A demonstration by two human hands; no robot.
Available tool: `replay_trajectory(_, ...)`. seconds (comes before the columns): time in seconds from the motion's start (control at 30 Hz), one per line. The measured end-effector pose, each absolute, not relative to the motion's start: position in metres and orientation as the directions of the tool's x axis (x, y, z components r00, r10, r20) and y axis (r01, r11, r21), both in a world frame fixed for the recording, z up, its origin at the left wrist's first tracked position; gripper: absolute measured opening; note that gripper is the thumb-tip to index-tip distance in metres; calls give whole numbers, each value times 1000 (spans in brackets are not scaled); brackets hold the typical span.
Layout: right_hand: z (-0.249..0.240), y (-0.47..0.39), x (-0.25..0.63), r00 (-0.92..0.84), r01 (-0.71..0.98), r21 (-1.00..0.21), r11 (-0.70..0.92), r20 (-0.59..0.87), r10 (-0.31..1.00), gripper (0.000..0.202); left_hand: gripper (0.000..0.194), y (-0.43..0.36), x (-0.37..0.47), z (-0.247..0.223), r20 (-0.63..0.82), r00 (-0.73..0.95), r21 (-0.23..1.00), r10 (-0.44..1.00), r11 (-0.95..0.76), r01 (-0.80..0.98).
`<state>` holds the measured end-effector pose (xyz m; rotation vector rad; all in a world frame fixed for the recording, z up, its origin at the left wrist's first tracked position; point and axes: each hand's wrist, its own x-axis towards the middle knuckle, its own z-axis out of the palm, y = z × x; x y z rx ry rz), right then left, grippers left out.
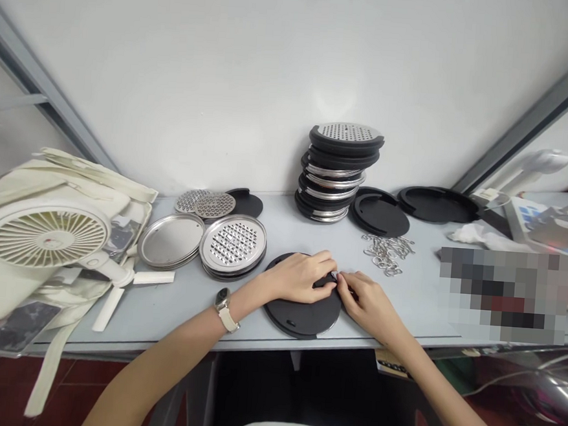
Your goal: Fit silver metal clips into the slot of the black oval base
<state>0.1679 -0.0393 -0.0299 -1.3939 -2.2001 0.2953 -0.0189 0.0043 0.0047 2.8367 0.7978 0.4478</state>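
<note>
Black disc (302,315) lies on the counter (283,229) under the left hand (303,276), whose bent fingers' hold is unclear; the right hand (368,302), fingers pinched together, grips a small shiny piece (335,275).

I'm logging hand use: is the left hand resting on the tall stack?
No, the left hand is on the nearest black disc, in front of the tall stack.

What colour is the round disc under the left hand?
The round disc is black, best seen in the head view.
</note>
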Motion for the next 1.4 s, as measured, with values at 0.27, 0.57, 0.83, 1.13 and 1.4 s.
replay_trajectory(0.27, -30, -39, 168, -339, 777, -441, 450, 310, 888, 33, 17, 5, -20, 4, 243, 818, 228, 522, -850, 475)
replay_trajectory(0.57, -28, -40, 167, -344, 779, -430, 455, 313, 885, 32, 16, 5, -20, 4, 239, 819, 230, 521, -850, 473)
replay_trajectory(0.83, -30, -39, 168, -345, 779, -428, 458, 317, 883, 32, 16, 5, -20, 4, 234, 817, 228, 527, -847, 481)
replay_trajectory(1.13, -29, -39, 167, -346, 777, -428, 461, 320, 882, 32, 16, 5, -19, 4, 239, 815, 241, 528, -845, 477)
replay_trajectory(1.4, -31, -39, 168, -341, 782, -429, 452, 312, 887, 32, 17, 4, -18, 4, 237, 804, 231, 545, -836, 498)
